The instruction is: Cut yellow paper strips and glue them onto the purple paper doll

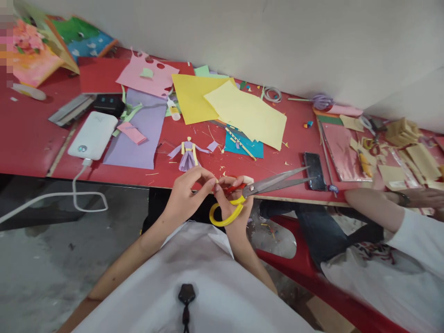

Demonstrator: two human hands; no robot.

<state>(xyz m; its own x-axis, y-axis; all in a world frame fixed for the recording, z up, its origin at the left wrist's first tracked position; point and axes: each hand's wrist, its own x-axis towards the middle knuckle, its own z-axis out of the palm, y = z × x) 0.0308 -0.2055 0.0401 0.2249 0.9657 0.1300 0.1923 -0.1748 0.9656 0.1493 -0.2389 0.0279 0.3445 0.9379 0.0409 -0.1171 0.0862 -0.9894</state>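
My left hand is closed in a pinch, its thumb and forefinger on a tiny pale yellow piece, which looks like paper. My right hand meets it fingertip to fingertip. Hooked in that hand is a pair of scissors with yellow and red handles; the slightly parted blades point right, away from my fingers. Just beyond my left hand, a small paper doll in a purple and pale yellow robe lies on the red table. Small paper scraps are scattered around it.
Pale yellow paper, purple paper and a glue bottle lie behind my hands. A white power bank with a hanging cable is left. Right are a phone and a co-worker's arm.
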